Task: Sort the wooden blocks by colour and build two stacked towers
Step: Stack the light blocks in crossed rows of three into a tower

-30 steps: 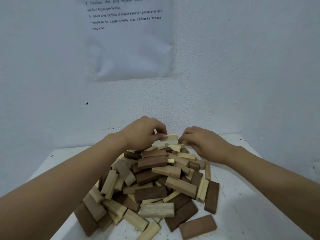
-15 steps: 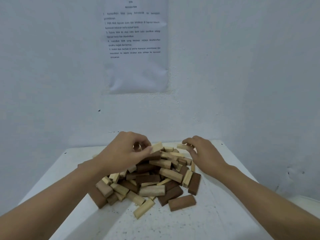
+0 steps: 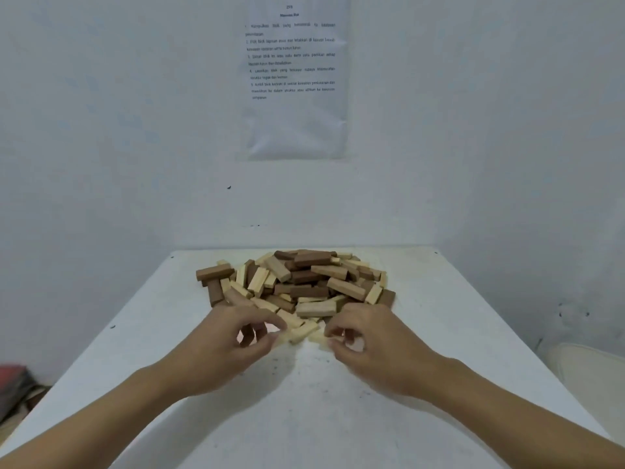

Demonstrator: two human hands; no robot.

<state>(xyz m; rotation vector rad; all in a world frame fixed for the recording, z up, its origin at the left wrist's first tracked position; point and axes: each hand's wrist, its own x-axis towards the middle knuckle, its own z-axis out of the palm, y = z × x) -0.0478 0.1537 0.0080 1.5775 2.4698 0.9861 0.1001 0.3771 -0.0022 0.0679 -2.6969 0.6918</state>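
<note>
Left hand, right hand withdrawn to near edge, pale-and-brown block pile; fingers curled, grip unclear.

Single head-worn view, facing forward and down, near the table, wall behind

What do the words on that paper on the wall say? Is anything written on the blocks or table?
The paper on the wall: numbered list, 1 to 5; heading too blurred to read.
Item 1 seems to begin "Kumpulkan blok yang"; rest blurred.
Item 5 seems to begin "Ambil blok berbaki di sekitar"; rest blurred.
No writing on the wooden blocks or the table.
</note>
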